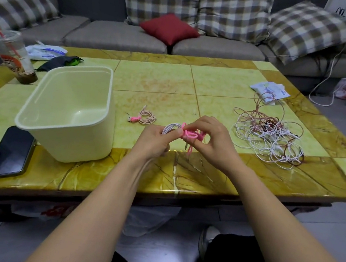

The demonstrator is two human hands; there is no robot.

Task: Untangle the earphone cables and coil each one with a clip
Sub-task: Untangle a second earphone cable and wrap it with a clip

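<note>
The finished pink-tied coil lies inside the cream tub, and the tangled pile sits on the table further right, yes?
Not inside: the head view shows the finished coil on the table beside the cream tub. The tangled pile does sit to the right.

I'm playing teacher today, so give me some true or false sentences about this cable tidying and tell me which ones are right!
1. The left hand holds a coiled white cable. True.
2. The cream tub is full of cables. False: nothing shows inside it.
3. A tied pinkish cable coil lies on the table. True.
4. The right hand lies flat on the table. False: it pinches the pink tie at the coil.
5. The phone lies beside the tangled cables. False: it lies at the left by the tub; the tangled cables are at the right.
</note>
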